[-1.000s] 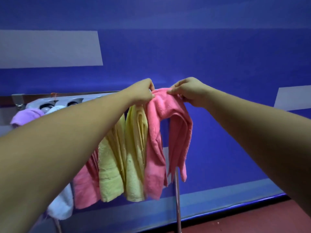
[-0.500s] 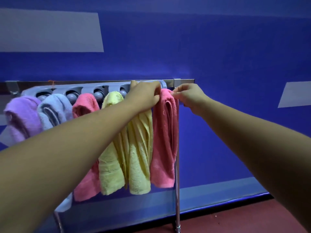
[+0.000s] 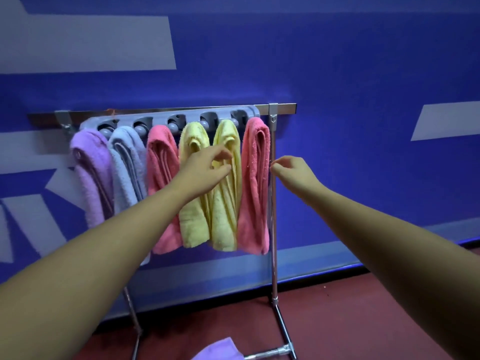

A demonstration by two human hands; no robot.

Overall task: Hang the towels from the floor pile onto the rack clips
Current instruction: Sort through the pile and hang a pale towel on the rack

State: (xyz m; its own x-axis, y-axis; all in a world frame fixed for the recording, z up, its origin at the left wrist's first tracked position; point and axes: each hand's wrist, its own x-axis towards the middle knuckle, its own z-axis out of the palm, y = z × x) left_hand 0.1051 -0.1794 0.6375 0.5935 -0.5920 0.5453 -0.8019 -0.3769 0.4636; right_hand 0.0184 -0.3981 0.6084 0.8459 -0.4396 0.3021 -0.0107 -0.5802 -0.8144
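The left grip point(image 3: 205, 170) hovers loosely open and empty before the yellow towels point(image 3: 194, 224), the right grip point(image 3: 293, 172) likewise empty beside the end pink towel point(image 3: 254, 190) on the rack point(image 3: 272, 229).

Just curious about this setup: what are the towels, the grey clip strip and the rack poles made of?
The towels look like terry cloth: matte, fuzzy pile. The grey clip strip seems moulded plastic, smooth and dull, one-piece with rounded slots. The rack poles look like polished or chromed metal tube, judging by bright reflections.
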